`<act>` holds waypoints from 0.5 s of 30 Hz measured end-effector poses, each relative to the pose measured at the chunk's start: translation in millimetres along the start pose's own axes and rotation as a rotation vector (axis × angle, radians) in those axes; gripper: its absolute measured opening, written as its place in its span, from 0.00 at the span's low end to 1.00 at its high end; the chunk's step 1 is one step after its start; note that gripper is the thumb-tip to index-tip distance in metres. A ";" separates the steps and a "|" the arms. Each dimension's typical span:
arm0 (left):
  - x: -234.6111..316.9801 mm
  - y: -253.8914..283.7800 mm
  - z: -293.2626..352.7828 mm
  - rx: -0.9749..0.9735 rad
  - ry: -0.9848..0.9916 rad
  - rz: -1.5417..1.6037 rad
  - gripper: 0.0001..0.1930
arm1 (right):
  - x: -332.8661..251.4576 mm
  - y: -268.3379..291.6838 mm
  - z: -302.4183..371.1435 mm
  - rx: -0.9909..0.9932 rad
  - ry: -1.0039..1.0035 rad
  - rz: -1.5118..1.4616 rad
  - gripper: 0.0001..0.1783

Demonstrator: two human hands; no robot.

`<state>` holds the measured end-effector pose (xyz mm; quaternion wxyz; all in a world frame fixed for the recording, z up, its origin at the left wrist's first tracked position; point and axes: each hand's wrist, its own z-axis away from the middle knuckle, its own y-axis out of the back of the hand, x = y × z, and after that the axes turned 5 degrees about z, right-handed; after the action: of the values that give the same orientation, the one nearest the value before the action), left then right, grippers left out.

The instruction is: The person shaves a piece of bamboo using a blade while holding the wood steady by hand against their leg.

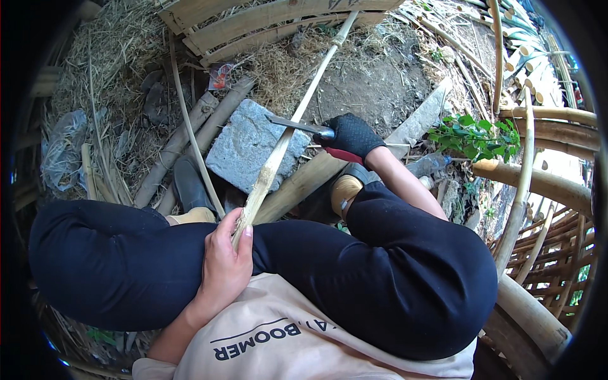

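A long pale bamboo strip runs from my lap up to a wooden crate at the far side. My bare left hand is closed around its near end, close to my body. In my right hand, which wears a black and red glove, is a knife. Its blade lies across the strip, pointing left, over a grey stone block. The handle is mostly hidden by the gloved fingers. Frayed fibres show on the strip between the blade and my left hand.
A slatted wooden crate stands at the far side. Bamboo poles line the right, with cut bamboo stacked beyond. A leafy plant and a plastic bottle are right of my glove. Clear plastic and straw lie at left.
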<state>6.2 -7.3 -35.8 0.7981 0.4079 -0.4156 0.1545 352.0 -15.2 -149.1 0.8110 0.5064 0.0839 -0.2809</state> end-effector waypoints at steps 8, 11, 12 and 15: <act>11.1 6.4 -4.3 -0.055 0.167 0.077 0.13 | 3.5 -1.0 -14.9 0.128 0.063 0.169 0.14; 9.4 5.1 -3.2 -0.027 0.161 0.093 0.13 | 4.7 0.3 -17.4 0.138 0.071 0.184 0.13; 10.1 5.6 -3.8 -0.026 0.148 0.084 0.13 | 3.9 1.1 -17.8 0.139 0.064 0.189 0.13; 8.7 5.7 -3.8 -0.021 0.127 0.077 0.13 | 10.2 -0.5 -22.2 0.185 0.058 0.208 0.12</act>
<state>10.2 -1.6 -27.1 0.8207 0.3725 -0.3810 0.2063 363.5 0.1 -164.3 0.7826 0.5930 0.0281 -0.1873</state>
